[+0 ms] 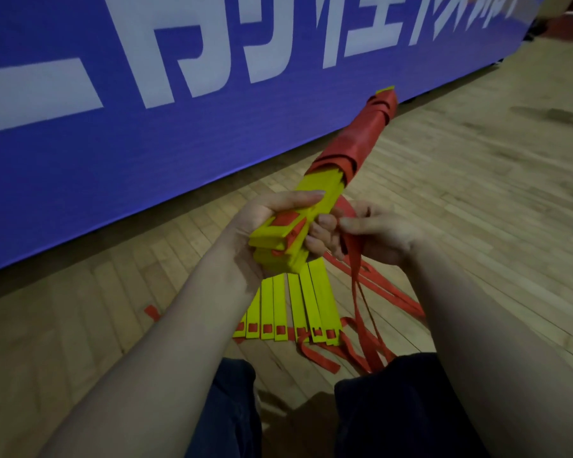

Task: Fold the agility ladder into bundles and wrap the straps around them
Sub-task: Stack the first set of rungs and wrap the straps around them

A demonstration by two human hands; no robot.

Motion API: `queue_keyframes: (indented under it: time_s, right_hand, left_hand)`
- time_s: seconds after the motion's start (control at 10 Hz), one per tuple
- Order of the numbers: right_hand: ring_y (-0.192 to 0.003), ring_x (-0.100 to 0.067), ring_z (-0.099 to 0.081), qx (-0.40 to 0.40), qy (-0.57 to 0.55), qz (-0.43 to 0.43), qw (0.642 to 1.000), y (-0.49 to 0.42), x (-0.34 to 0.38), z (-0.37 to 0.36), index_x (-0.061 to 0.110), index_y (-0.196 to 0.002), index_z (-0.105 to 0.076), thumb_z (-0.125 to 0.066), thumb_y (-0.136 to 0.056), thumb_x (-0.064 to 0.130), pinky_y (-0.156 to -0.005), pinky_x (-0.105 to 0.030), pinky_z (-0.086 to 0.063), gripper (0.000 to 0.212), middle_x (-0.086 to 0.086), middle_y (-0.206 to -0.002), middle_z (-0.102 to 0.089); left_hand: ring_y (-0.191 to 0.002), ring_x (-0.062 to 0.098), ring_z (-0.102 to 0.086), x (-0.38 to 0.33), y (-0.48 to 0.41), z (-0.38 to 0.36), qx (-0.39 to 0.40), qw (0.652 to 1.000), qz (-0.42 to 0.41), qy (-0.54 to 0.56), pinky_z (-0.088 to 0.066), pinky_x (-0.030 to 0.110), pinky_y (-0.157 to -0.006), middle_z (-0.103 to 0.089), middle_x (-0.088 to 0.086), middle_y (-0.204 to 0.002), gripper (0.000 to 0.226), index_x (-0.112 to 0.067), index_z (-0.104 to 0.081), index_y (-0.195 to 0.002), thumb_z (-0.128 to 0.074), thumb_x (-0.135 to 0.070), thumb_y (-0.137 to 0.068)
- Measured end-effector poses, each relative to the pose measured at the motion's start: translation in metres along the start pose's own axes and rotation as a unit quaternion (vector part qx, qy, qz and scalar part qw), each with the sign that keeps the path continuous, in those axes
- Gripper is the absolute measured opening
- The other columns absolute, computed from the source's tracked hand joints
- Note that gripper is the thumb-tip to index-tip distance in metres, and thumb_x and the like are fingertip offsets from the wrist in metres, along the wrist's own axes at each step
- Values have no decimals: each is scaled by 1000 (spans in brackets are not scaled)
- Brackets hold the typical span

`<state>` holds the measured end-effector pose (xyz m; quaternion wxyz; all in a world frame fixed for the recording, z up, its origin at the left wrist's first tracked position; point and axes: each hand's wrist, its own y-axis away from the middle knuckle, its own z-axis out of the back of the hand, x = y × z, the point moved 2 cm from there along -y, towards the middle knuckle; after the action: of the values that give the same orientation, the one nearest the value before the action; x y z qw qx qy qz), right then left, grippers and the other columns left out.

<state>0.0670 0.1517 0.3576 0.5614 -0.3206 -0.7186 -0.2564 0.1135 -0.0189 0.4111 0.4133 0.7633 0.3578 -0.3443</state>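
Agility ladder bundle (328,180): stacked yellow rungs, held above the floor in front of you, slanting up and away to the right. Its near end sits in your left hand; its far end points toward the banner.

- Strap wrapping (358,137): red webbing wound around the far half of the bundle; the near half shows bare yellow.
- Left hand (265,216): clamped around the bundle's near end, thumb lying along the top face, fingers curled up from beneath on the right side.
- Right hand (384,233): just beside the left fingers, at the right of the bundle, thumb and forefinger pinched together on the loose strap.
- Loose strap (356,269): red, hanging from your right hand's pinch down toward your right knee.
- Unfolded rungs (298,309): yellow slats lying side by side on the floor below the bundle, red webbing threaded through the slots at their near ends.
- Floor straps (397,299): red lengths strewn to the right of the rungs.
- Wooden floor (477,209): plank surface under everything.
- Banner (113,133): blue with large white characters, standing behind.
- Trousers (232,408): dark, both knees at the bottom edge.
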Motion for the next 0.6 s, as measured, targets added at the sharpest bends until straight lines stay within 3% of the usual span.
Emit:
queue_keyframes:
  time_s: [0.1,0.2,0.3,0.4,0.5,0.6]
  right_hand:
    - [-62,-18,-70,9,6,-47,999,5,-6,7,12,-81,-76,-89,-61,40,-64,-27,-57,36,-7,-70,-72]
    - [-64,-21,-71,15,5,-71,997,6,-7,12,10,-79,-77,-90,-60,40,-65,-30,-58,38,-10,-70,-73]
    - [-61,-22,-71,10,13,-73,997,7,-2,10,10,-80,-77,-88,-62,39,-61,-30,-57,36,-13,-69,-72]
    - [-59,-19,-70,3,22,-74,997,8,4,7,12,-82,-77,-73,-75,28,-55,-27,-56,18,-12,-73,-73]
    - [-58,-16,-69,2,47,-106,993,6,7,0,8,-87,-74,-64,-84,16,-55,-26,-57,13,-13,-82,-74]
    - [-55,-16,-67,-46,83,-117,989,1,8,-7,0,-93,-65,-63,-83,12,-52,-25,-56,16,-15,-81,-73]
  left_hand:
    - [-46,15,-57,-2,-8,8,133,984,47,108,-46,22,-39,-56,8,-70,48,0,-56,-84,-88,-12,-51]
    - [-44,13,-53,-4,-3,8,147,985,45,81,-44,20,-38,-55,9,-59,56,5,-55,-90,-89,-5,-46]
    - [-43,11,-55,-10,-1,20,29,993,31,-109,-45,19,-41,-60,6,-58,39,1,-59,-89,-72,-20,-59]
    - [-45,14,-58,-12,-4,29,-31,964,43,-260,-48,23,-48,-65,6,-59,32,-1,-64,-86,-71,-22,-62]
    - [-49,19,-62,-11,-9,32,-103,923,17,-370,-54,34,-59,-68,8,-61,17,-1,-67,-87,-76,-10,-76]
    - [-66,28,-69,-5,-17,32,-168,856,-9,-489,-59,49,-75,-72,11,-74,26,-7,-68,-95,-80,-15,-73]
